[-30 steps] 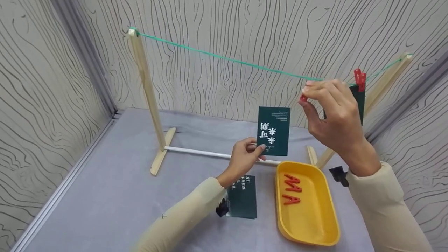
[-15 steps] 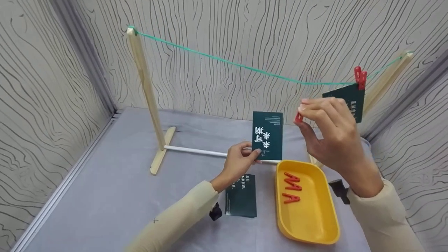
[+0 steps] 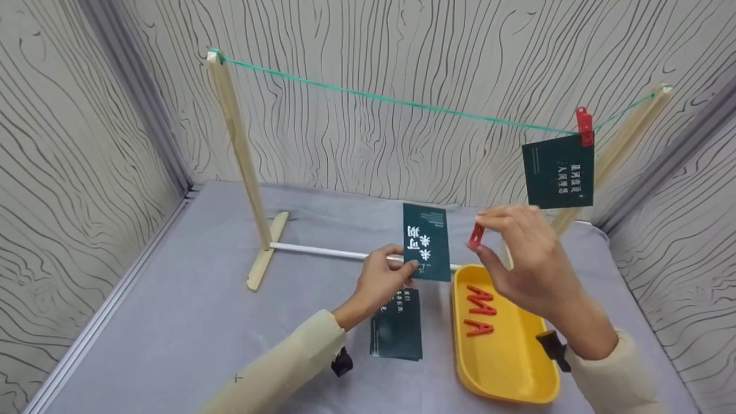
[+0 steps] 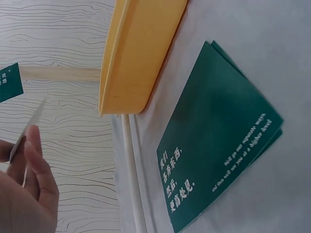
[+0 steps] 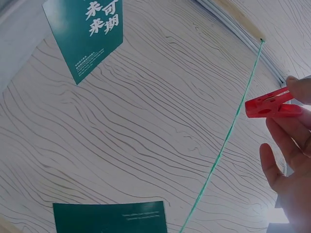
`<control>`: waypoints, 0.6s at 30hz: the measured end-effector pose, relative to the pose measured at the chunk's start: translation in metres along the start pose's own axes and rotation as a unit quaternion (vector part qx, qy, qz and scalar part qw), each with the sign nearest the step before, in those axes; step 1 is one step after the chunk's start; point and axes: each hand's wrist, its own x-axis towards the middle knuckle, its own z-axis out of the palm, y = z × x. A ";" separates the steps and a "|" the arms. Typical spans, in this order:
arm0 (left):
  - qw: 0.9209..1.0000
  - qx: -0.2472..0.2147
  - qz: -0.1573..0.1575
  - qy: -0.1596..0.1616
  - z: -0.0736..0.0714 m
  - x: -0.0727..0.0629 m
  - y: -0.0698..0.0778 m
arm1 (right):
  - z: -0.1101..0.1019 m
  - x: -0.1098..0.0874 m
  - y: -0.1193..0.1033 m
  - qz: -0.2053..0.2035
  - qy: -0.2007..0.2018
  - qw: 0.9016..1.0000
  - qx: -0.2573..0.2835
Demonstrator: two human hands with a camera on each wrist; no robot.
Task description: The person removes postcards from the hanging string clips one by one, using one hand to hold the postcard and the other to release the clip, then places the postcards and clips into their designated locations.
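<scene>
My left hand (image 3: 380, 277) pinches a dark green card (image 3: 428, 244) with white Chinese writing by its lower left corner, above the white crossbar. To its right, my right hand (image 3: 532, 264) pinches a red clothespin (image 3: 476, 234) between thumb and fingers; the right wrist view shows this clothespin (image 5: 269, 104) from the side. A second green card (image 3: 560, 172) hangs tilted from the green string (image 3: 397, 102), gripped at its upper right corner by another red clothespin (image 3: 585, 126). Below my left hand a small stack of green cards (image 4: 218, 141) lies on the table.
A yellow tray (image 3: 512, 385) with several red clothespins (image 3: 480, 310) stands under my right hand. The string runs between a left wooden post (image 3: 238, 138) and a right wooden post (image 3: 629, 141). A white crossbar (image 3: 322, 251) joins the feet low down. Patterned walls enclose the grey-covered table.
My right hand has come down from the string with its clothespin, leaving the hanging card in full view. My left hand and its card have moved down and slightly left.
</scene>
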 end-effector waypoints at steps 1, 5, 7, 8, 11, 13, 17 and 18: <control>1.000 0.005 -0.004 0.002 0.000 -0.001 -0.001 | 0.002 -0.004 0.000 0.001 -0.013 1.000 -0.003; 1.000 0.022 -0.007 0.011 -0.002 -0.006 -0.007 | 0.012 -0.020 0.002 0.016 -0.066 0.998 -0.014; 1.000 0.023 -0.007 0.014 -0.004 -0.008 -0.010 | 0.017 -0.028 0.004 0.024 -0.084 0.996 -0.013; 1.000 0.022 -0.008 0.014 -0.004 -0.009 -0.011 | 0.018 -0.032 0.005 0.030 -0.094 0.995 -0.013; 1.000 0.020 -0.016 0.012 -0.007 -0.013 -0.015 | 0.024 -0.044 0.007 0.047 -0.120 0.992 -0.008; 0.999 0.019 -0.023 0.012 -0.008 -0.015 -0.017 | 0.026 -0.051 0.008 0.059 -0.137 0.989 -0.007; 0.999 0.014 -0.035 0.013 -0.011 -0.020 -0.021 | 0.032 -0.062 0.009 0.075 -0.171 0.982 -0.007; 0.999 0.013 -0.037 0.012 -0.012 -0.022 -0.022 | 0.034 -0.064 0.009 0.080 -0.179 0.981 -0.008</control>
